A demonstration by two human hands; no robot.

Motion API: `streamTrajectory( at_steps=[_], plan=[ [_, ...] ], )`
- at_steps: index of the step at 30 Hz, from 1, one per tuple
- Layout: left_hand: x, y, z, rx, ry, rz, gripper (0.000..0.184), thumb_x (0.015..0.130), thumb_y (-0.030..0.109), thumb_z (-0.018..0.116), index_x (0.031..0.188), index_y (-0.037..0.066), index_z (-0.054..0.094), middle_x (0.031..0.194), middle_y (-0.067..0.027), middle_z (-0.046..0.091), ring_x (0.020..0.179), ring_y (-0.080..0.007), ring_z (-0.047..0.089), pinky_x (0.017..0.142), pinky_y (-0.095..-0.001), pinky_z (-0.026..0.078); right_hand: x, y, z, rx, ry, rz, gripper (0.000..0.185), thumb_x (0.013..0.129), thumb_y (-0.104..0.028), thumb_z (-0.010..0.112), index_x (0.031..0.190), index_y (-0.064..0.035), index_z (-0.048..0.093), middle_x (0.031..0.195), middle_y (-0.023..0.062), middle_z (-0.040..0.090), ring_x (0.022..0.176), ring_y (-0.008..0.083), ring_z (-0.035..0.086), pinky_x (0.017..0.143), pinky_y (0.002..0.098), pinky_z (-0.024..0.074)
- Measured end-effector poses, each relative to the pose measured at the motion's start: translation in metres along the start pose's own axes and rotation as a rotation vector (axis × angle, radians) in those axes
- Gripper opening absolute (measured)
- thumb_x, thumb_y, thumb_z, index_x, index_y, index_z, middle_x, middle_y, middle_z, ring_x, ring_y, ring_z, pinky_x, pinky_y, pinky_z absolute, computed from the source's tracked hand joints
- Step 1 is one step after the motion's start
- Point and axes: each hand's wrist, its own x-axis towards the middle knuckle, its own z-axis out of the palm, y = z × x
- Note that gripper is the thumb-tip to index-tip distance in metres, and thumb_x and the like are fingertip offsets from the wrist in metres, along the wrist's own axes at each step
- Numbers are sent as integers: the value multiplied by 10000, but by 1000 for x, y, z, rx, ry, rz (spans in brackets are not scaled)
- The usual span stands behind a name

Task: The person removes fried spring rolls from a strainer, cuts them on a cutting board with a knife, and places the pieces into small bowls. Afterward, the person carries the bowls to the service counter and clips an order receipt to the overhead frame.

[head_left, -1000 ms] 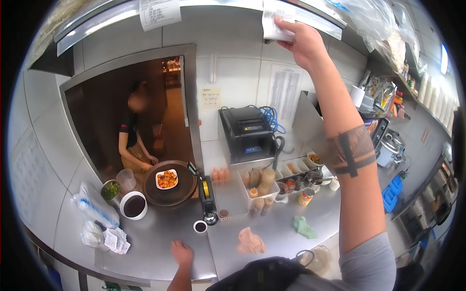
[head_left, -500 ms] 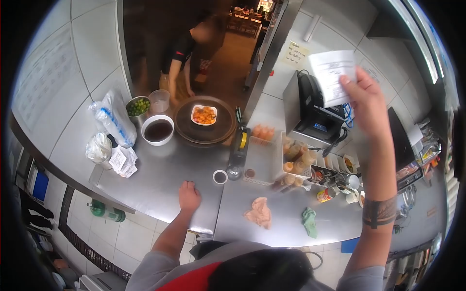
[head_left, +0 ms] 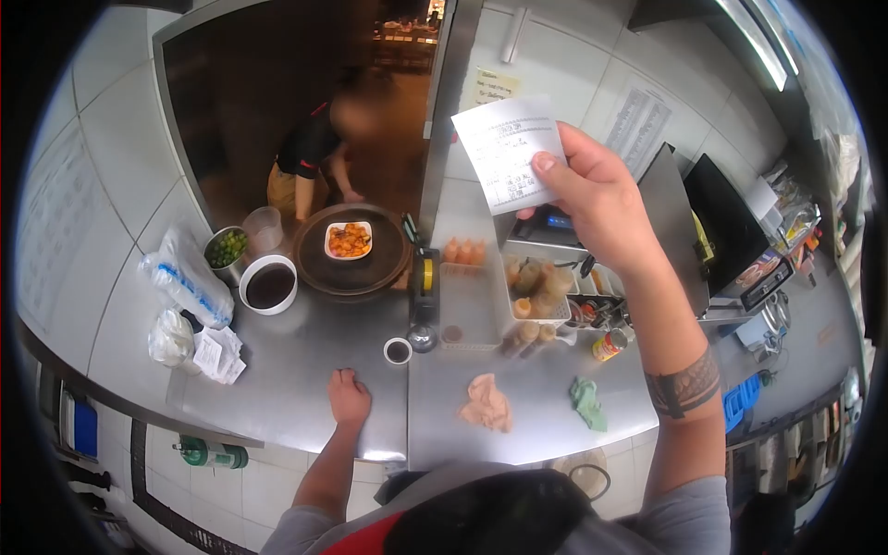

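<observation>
My right hand is raised and pinches a printed paper receipt between thumb and fingers, its print facing me. My left hand rests on the steel counter with fingers curled in, and nothing shows in it. Ahead of that hand stands a small white cup of dark liquid. Farther back, a square white dish of orange-red food sits on a round brown tray. To the tray's left is a white bowl of dark liquid.
A co-worker leans in at the opening behind the tray. Crumpled receipts and a plastic bag lie at left. A pink cloth, a green cloth, a sauce-bottle basket and a can occupy the right side.
My right hand has brought the receipt leftward and nearer, partly as the view turned right. My left hand stays on the counter. The co-worker is bent lower by the tray.
</observation>
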Motion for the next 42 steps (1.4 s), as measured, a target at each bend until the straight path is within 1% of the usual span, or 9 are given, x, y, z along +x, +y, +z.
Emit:
streamTrajectory(
  at_steps=[13, 17, 24, 28, 30, 32, 35, 38, 42],
  plan=[
    [1, 5, -3, 12, 0, 56, 230, 814, 30, 588, 1042, 14, 621, 1060, -182, 578, 1034, -397, 556, 909, -489, 454, -17, 18, -3, 39, 41, -11, 290, 1054, -120, 514, 1287, 25, 609, 1116, 62, 711, 990, 105, 635, 887, 308, 522],
    [0, -4, 2, 52, -14, 25, 238, 811, 27, 586, 1046, 13, 620, 1044, -186, 577, 1013, -404, 560, 888, -504, 456, -69, 74, 7, -38, 9, 194, 281, 1058, -128, 528, 1289, 8, 612, 1097, 32, 703, 1020, 101, 621, 921, 309, 510],
    [0, -15, 10, -11, 57, 131, 246, 815, 29, 564, 1051, 21, 631, 1021, -200, 619, 986, -419, 589, 878, -512, 471, -239, 247, 5, -437, -266, 427, 256, 892, -68, 602, 1122, 7, 685, 1053, 227, 703, 1008, 372, 679, 892, 435, 528],
    [-7, -39, 23, -74, 39, 271, 266, 875, 53, 575, 1123, -29, 626, 1055, -225, 623, 1013, -429, 585, 919, -515, 463, -339, 263, 13, -458, -26, 691, 296, 848, -107, 592, 1103, -16, 711, 1024, 243, 709, 1021, 397, 676, 920, 470, 518],
    [-13, -18, 2, -153, -190, 332, 280, 908, 27, 548, 1175, -41, 596, 1167, -248, 566, 1097, -438, 548, 968, -514, 446, -374, 256, 18, -435, 84, 805, 318, 866, -115, 567, 1130, -7, 706, 1049, 240, 711, 1021, 396, 673, 924, 464, 515],
    [-20, -19, 0, -137, -336, 677, 293, 917, 42, 559, 1197, -36, 593, 1187, -249, 548, 1141, -450, 524, 1004, -509, 436, -403, 245, 22, -440, 198, 888, 334, 885, -113, 546, 1159, 7, 695, 1078, 234, 709, 1024, 393, 669, 923, 455, 514],
    [-30, -50, 31, -165, -696, 610, 294, 917, 72, 588, 1190, -36, 607, 1180, -237, 554, 1156, -445, 521, 1012, -513, 434, -444, 225, 27, -425, 382, 918, 324, 890, -116, 562, 1155, 14, 695, 1059, 239, 714, 1014, 386, 678, 915, 447, 520],
    [-46, -39, 70, -396, -258, 1095, 291, 924, 148, 634, 1168, -8, 647, 1202, -192, 567, 1086, -361, 571, 887, -453, 503, -478, 210, 23, -372, 569, 847, 312, 890, -114, 606, 1156, 23, 693, 1041, 236, 718, 1008, 372, 684, 904, 434, 525],
    [-101, 56, 83, -635, -484, 845, 299, 927, 125, 615, 1199, 0, 637, 1172, -174, 580, 1003, -308, 595, 790, -379, 525, -514, 203, 18, -319, 748, 799, 301, 902, -111, 616, 1162, 14, 698, 1033, 210, 729, 995, 340, 695, 901, 425, 527]
  ],
)
